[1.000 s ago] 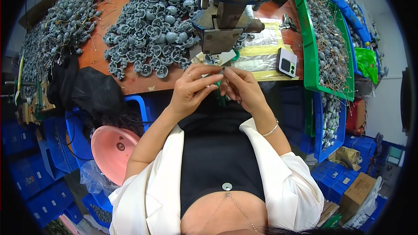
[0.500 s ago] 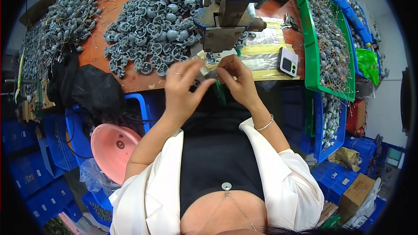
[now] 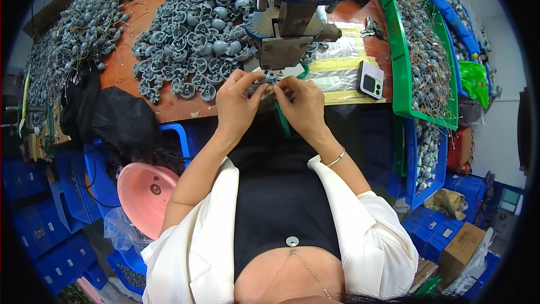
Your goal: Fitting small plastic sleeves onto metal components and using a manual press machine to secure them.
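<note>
Both hands meet at the table's front edge, right below the metal head of a bench press point(image 3: 287, 50). A small grey plastic part point(image 3: 271, 76) shows between the fingertips. My left hand point(image 3: 237, 104) is closed, thumb and fingers pinched at that part's left side. My right hand point(image 3: 305, 107) is closed too, its fingertips pinched just right of the part; whatever they grip is too small to make out. Behind the hands, a heap of grey dome-shaped plastic shells point(image 3: 194, 39) covers the table.
Wired grey parts pile up at the far left point(image 3: 84, 28). A green tray point(image 3: 400, 73) holds more on the right. A folded phone point(image 3: 371, 79) lies on yellow-taped sheeting. A black bag point(image 3: 126, 115) and pink basin point(image 3: 132, 191) sit at left; blue crates stand low on both sides.
My left hand has lowered its raised fingers and closed in a pinch. My right fingers have drawn together beside it, and the grey part now shows between the hands.
</note>
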`<state>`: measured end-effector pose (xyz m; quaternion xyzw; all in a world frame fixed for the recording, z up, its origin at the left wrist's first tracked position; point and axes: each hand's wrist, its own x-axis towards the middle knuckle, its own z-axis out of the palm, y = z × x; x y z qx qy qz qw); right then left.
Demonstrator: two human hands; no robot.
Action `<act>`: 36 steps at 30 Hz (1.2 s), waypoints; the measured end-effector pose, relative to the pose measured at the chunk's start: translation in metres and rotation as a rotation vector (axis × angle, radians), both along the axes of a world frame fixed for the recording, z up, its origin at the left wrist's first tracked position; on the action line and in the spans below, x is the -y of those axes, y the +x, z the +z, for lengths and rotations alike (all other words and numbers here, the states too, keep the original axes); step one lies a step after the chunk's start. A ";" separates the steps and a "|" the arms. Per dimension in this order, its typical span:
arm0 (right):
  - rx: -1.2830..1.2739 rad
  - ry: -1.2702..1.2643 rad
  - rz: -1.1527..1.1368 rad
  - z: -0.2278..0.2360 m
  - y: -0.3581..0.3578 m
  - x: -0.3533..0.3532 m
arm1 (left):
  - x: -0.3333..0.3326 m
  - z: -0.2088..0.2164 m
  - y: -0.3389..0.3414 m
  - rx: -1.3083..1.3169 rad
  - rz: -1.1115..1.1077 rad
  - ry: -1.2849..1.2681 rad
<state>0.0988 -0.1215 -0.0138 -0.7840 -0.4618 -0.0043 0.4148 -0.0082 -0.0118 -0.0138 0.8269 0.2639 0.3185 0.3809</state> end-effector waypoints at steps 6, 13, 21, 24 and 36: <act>-0.140 0.010 -0.021 0.021 0.017 0.005 | -0.008 0.003 0.002 -0.006 -0.053 0.043; -0.525 0.556 0.268 0.063 0.123 -0.048 | 0.005 0.008 0.004 -0.062 0.061 0.061; -0.373 0.855 0.415 0.146 0.076 -0.026 | 0.006 0.009 0.003 -0.082 0.076 0.072; 0.075 0.725 0.400 0.111 0.029 0.031 | 0.007 0.012 0.002 -0.072 0.062 0.137; -0.188 0.804 0.111 0.125 0.054 0.032 | 0.005 0.024 -0.028 -0.274 -0.163 0.101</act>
